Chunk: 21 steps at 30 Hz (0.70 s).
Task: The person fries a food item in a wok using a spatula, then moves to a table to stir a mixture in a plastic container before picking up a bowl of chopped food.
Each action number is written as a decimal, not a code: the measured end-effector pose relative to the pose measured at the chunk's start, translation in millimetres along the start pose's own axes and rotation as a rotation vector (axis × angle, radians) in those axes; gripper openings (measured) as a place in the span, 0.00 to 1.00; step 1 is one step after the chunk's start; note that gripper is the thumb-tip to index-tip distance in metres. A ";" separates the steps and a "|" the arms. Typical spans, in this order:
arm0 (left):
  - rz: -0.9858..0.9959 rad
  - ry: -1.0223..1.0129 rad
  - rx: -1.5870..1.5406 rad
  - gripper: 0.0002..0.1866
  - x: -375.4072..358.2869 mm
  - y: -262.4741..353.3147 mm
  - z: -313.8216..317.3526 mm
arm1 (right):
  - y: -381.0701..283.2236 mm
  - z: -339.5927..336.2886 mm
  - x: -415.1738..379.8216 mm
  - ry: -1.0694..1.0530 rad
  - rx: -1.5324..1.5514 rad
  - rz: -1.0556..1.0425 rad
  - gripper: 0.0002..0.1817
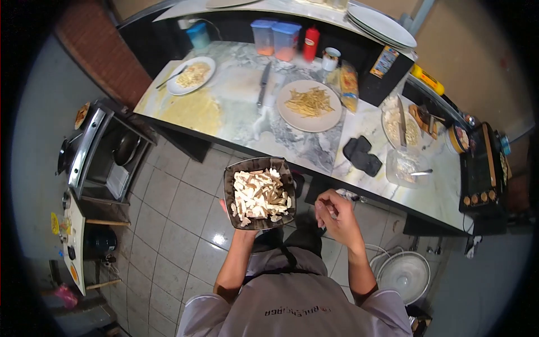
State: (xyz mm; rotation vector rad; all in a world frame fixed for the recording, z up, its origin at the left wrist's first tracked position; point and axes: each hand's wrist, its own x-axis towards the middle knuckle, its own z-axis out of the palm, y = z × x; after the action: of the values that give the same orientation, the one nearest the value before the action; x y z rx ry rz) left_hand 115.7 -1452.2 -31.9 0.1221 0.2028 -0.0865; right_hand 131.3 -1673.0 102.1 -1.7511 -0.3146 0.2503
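My left hand (243, 234) supports a dark square bowl (229, 194) from below, in front of my body; most of its fingers are hidden beneath. Whitish and brown chopped pieces (261, 194), perhaps mushroom, fill the bowl. To the right of it, my right hand (337, 215) hovers with curled fingers drawn together. Whether anything is between those fingers I cannot make out. On the counter beyond, a round plate (286, 121) carries thin pale-yellow strips. Black cloth-like mitts (363, 155) lie near the counter's front edge.
The marble counter (241, 121) spans the space ahead. On it are a knife (264, 84), a plate of food with a fork (209, 63), a red bottle (310, 45), lidded containers (263, 35) and a clear container (401, 178). A stove (92, 143) stands left, a fan (404, 275) on the floor right.
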 end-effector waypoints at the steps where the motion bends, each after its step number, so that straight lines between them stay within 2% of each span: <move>1: -0.019 0.005 0.002 0.53 -2.9 0.2 -1.3 | 3.9 0.9 -0.9 0.025 0.018 0.005 0.04; 6: -0.077 0.021 0.038 0.53 0.1 -3.1 3.3 | 5.5 4.1 -5.1 0.077 0.011 0.016 0.05; 21: -0.069 0.006 0.217 0.51 14.6 -1.0 25.8 | 0.4 12.1 -5.4 0.143 0.032 0.057 0.05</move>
State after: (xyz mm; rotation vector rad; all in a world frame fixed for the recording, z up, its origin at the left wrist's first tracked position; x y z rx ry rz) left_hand 134.9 -1457.6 -9.9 0.3311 0.2030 -0.1770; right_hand 122.2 -1663.8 99.2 -1.7374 -0.1559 0.1693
